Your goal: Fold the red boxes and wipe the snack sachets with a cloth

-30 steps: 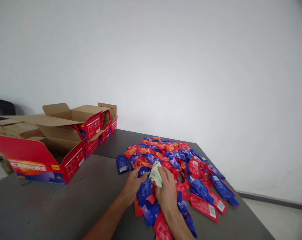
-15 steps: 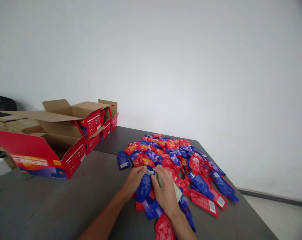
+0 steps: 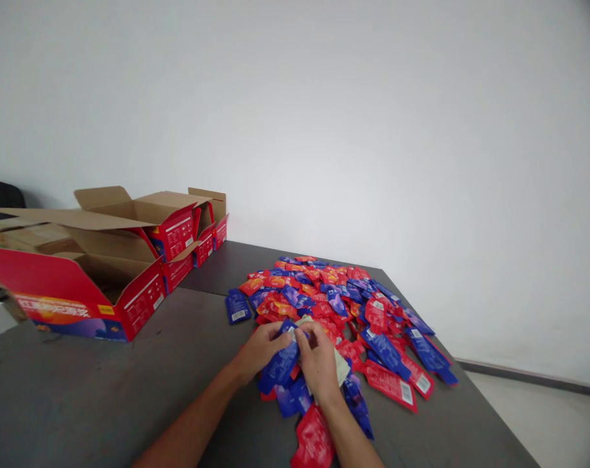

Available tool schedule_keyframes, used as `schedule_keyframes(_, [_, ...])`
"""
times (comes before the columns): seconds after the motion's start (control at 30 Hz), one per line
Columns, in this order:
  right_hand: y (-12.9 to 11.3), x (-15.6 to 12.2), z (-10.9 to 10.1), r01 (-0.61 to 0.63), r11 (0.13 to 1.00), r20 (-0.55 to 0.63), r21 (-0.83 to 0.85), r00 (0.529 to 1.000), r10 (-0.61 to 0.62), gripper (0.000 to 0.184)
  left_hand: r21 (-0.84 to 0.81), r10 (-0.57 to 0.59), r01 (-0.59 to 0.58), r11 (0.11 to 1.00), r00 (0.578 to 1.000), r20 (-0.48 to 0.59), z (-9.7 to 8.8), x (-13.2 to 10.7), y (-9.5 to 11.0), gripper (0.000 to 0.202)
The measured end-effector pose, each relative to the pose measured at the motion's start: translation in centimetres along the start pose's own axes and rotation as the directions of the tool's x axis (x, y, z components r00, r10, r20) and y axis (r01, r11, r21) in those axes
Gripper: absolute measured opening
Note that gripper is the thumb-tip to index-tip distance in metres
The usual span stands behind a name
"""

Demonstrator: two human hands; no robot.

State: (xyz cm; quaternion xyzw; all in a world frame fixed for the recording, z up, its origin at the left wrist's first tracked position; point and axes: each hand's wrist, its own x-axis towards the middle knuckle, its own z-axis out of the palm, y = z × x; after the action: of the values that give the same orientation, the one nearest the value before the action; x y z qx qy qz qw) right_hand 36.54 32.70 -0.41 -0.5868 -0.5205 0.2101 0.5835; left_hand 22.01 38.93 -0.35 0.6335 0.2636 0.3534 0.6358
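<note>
A blue pouch (image 3: pixel 279 365) with white print is between my two hands. Its left side is in the grip of my left hand (image 3: pixel 256 352), thumb on top. My right hand (image 3: pixel 320 365) has its fingertips closed at the pouch's upper end. Pale, folded cloth-like material (image 3: pixel 342 368) shows beneath and beside my right hand; whether the fingers also grip it is hidden. Around both hands lies a heap of red and blue pouches (image 3: pixel 324 289). A red pouch (image 3: pixel 314 437) rests under my right forearm.
Open red cartons (image 3: pixel 141 305) with brown insides stand along the left of the dark table (image 3: pixel 177 390). A single blue pouch (image 3: pixel 237 307) sits at the heap's left edge. White wall (image 3: pixel 324 130) rises behind, and floor (image 3: pixel 543 409) shows at right.
The blue pouch is now lifted and tilted between my hands. My right fingers have drawn in to its upper end. The whole view has shifted slightly.
</note>
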Motion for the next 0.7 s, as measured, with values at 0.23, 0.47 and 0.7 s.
schedule_keyframes(0.23, [1.3, 1.2, -1.5, -0.089, 0.996, -0.223, 0.015, 0.971, 0.090, 0.030, -0.070, -0.150, 0.162, 0.984, 0.977, 0.148, -0.6, -0.4, 0.3, 0.046])
schedule_keyframes(0.47, [0.9, 1.3, -2.2, -0.086, 0.991, -0.134, 0.104, 0.986, 0.100, 0.042, -0.040, -0.030, 0.025, 0.999, 0.990, -0.140, -0.9, 0.6, -0.6, 0.039])
schedule_keyframes(0.7, [0.6, 0.6, -2.2, 0.176, 0.978, -0.165, -0.112, 0.967, -0.193, 0.025, -0.071, -0.066, 0.028, 0.997, 0.792, -0.607, -1.8, 1.5, -1.2, 0.048])
